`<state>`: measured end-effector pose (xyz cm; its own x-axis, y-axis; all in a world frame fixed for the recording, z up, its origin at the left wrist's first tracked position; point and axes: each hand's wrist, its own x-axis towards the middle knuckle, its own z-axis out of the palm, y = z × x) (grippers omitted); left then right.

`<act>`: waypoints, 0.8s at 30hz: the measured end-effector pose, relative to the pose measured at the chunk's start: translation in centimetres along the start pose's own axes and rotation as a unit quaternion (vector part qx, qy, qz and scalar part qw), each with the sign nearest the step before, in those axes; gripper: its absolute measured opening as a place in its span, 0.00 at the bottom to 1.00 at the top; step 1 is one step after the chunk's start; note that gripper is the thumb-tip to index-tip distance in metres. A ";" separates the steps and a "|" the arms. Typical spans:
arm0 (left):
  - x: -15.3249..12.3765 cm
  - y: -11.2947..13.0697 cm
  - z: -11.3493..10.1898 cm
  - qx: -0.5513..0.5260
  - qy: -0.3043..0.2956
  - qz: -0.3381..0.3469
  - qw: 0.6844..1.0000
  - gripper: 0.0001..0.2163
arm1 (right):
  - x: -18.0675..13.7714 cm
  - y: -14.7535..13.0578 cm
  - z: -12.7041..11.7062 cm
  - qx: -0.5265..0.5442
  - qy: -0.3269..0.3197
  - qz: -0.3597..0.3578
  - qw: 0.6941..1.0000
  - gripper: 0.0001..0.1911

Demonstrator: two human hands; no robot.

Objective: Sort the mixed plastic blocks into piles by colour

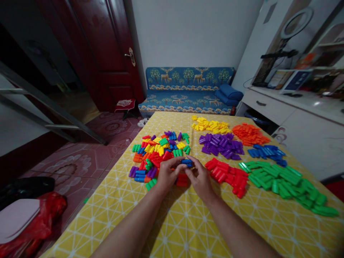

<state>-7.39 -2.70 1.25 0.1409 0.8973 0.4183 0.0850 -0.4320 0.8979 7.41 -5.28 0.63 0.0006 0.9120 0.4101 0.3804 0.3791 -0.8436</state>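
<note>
Both my left hand [171, 172] and my right hand [198, 175] close on blue plastic pieces [186, 163], held between thumbs and fingers just above the table. The pieces look like short ribbed tubes side by side; their exact joint is too small to make out. Beneath my hands lie red pieces [182, 180]. To the left spreads a mixed-colour heap [156, 148] of similar pieces. Right of my right hand sits a red pile [228, 175], with a purple pile [221, 146] behind it.
Farther right lie a green pile [285, 182], a blue pile [267, 153] and an orange pile [249, 134]; a yellow pile [211, 125] is at the back. A yellow patterned cloth [172, 222] covers the table. Beyond stand a blue sofa [185, 100] and a white cabinet [301, 125].
</note>
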 end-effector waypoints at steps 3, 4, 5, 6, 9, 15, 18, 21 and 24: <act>0.0 0.2 -0.2 0.022 -0.009 0.021 1.000 0.11 | 0.1 0.2 0.1 0.019 0.023 -0.026 0.999 0.14; 0.0 0.2 -0.2 0.028 -0.010 0.025 0.999 0.11 | 0.2 0.4 0.1 0.023 0.029 -0.032 0.999 0.14; 0.0 0.2 -0.2 0.035 -0.010 0.029 0.999 0.11 | 0.2 0.5 0.1 0.028 0.036 -0.037 0.998 0.13; 0.0 0.1 -0.2 0.044 -0.010 0.033 0.998 0.11 | 0.2 0.5 0.1 0.031 0.043 -0.041 0.998 0.13; 0.0 0.0 -0.1 0.070 -0.011 0.039 0.997 0.10 | 0.1 0.6 0.2 0.030 0.056 -0.048 0.997 0.11; 0.0 -0.6 -0.1 0.124 -0.010 0.037 0.991 0.11 | -0.1 0.0 -0.8 0.050 0.075 -0.006 0.996 0.11; 0.0 -1.0 -0.1 0.147 -0.012 0.031 0.989 0.11 | 1.6 0.4 -4.5 0.049 0.159 0.018 0.986 0.14; 0.0 -1.0 0.0 0.158 -0.018 0.034 0.987 0.11 | 5.2 2.4 -11.3 0.029 0.289 0.019 0.957 0.17; 0.0 -0.7 0.1 0.154 -0.025 0.035 0.987 0.11 | 8.9 5.5 -19.2 -0.036 0.381 0.127 0.915 0.17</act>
<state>-7.38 -2.38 0.63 0.2055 0.8615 0.4643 0.3681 -0.5076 0.7790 27.29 1.91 6.26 0.7315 0.5850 0.3503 0.3389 0.1337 -0.9313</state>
